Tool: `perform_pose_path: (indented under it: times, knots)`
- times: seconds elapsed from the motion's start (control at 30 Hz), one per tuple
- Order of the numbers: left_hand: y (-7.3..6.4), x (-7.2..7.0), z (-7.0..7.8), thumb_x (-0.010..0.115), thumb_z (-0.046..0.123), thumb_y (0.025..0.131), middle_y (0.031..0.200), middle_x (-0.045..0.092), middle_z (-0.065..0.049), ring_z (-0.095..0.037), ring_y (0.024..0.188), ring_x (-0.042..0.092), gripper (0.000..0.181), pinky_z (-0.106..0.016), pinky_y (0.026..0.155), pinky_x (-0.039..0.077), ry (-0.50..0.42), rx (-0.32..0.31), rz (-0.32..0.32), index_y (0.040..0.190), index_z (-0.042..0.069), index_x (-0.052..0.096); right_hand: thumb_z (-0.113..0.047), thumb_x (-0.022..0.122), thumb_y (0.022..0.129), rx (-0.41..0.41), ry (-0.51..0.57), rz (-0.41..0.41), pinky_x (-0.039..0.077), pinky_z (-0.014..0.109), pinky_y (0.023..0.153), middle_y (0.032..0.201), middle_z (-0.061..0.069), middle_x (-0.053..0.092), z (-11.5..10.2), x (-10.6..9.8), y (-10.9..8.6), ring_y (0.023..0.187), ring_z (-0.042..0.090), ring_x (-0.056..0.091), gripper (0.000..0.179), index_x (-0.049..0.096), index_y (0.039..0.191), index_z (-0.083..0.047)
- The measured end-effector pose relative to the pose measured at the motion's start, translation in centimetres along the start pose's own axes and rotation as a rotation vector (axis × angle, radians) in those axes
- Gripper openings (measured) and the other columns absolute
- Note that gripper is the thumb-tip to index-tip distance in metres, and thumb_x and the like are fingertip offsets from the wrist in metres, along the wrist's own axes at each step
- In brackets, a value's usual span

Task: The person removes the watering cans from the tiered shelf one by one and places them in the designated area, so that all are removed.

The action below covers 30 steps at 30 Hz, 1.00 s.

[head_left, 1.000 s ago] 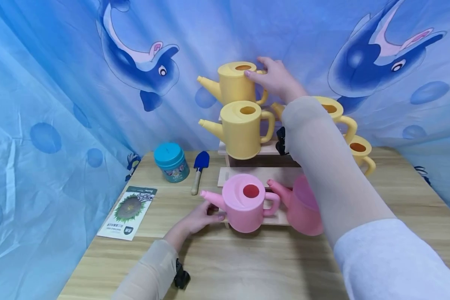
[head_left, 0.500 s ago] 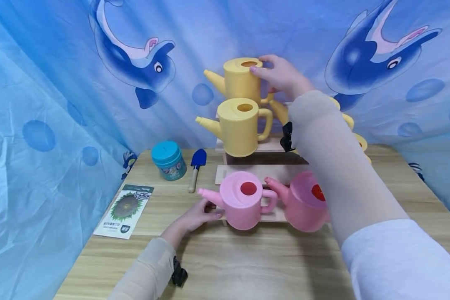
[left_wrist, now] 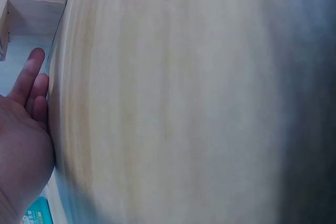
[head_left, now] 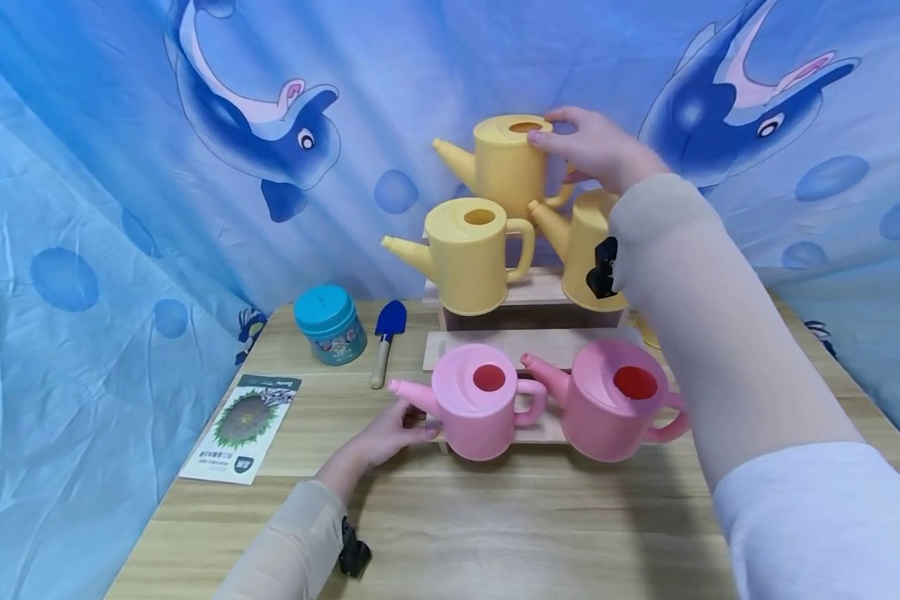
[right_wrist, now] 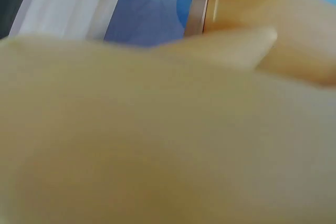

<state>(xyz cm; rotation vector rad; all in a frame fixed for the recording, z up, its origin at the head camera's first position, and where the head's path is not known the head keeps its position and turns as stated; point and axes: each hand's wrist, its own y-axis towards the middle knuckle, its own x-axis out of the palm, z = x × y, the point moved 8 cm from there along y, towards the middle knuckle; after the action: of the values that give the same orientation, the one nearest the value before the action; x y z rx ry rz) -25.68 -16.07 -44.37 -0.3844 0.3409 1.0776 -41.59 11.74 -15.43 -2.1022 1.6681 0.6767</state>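
On the top tier of a stepped wooden rack, my right hand holds a yellow watering can by its upper rim and handle side, thumb near the opening. In the right wrist view a blurred yellow surface fills most of the frame. A second yellow watering can and a third stand on the middle tier, the third partly behind my wrist. Lower down are a light pink watering can and a darker pink one. My left hand touches the rack's lower left end, index finger extended.
Left of the rack lie a blue-bladed trowel and a sunflower seed packet, near a teal lidded jar. Another yellow piece is mostly hidden behind my right arm. A blue dolphin-print curtain surrounds the wooden table.
My right hand and the top yellow watering can have shifted right along the upper tier. My left hand stays at the rack's end. The head view has turned slightly.
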Motion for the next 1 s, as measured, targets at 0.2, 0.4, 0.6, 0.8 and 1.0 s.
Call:
perform_pose_path:
  times: [0.2,0.4,0.6,0.8,1.0]
  knots:
    - [0.3,-0.1,-1.1,0.068,0.033,0.086,0.136,0.045,-0.007,-0.028,0.122,0.042,0.062,-0.05,0.103,0.032,0.017,0.024,0.023,0.138,0.014,0.039,-0.059,0.047,0.086,0.014,-0.007,0.002,0.034,0.041,0.105,0.156,-0.002,0.004,1.5,-1.5,-0.5,0.136,0.027,0.026,0.079,0.01,0.15,-0.032]
    - [0.8,-0.1,-2.3,0.069,0.035,0.085,0.138,0.044,-0.004,-0.026,0.123,0.041,0.065,-0.05,0.104,0.03,-0.007,0.006,0.027,0.139,0.018,0.038,-0.062,0.047,0.085,0.037,0.012,0.014,0.029,0.048,0.106,0.154,0.003,0.012,3.0,-2.8,-1.4,0.126,0.034,0.035,0.08,0.008,0.15,-0.035]
    - [0.7,-0.3,-2.3,0.068,0.031,0.086,0.136,0.045,-0.006,-0.027,0.121,0.042,0.062,-0.05,0.103,0.03,-0.012,0.015,0.025,0.138,0.015,0.039,-0.066,0.045,0.083,0.04,-0.052,0.034,0.027,0.055,0.104,0.142,0.012,0.025,4.0,-4.1,-1.9,0.124,0.037,0.035,0.082,0.007,0.15,-0.037]
    - [0.7,-0.5,-2.4,0.069,0.031,0.086,0.132,0.048,-0.005,-0.025,0.12,0.043,0.061,-0.049,0.103,0.031,0.002,0.015,0.03,0.136,0.014,0.04,-0.064,0.045,0.084,0.033,-0.043,0.035,0.026,0.051,0.107,0.15,0.011,0.016,4.7,-5.1,-2.1,0.124,0.036,0.034,0.082,0.007,0.15,-0.034]
    - [0.6,-0.5,-2.4,0.069,0.032,0.085,0.131,0.048,-0.005,-0.026,0.12,0.044,0.06,-0.049,0.103,0.031,0.0,0.02,0.032,0.135,0.014,0.041,-0.062,0.044,0.087,0.011,-0.06,0.039,0.026,0.05,0.107,0.155,0.007,0.005,5.4,-6.2,-2.5,0.129,0.035,0.027,0.081,0.007,0.151,-0.031]
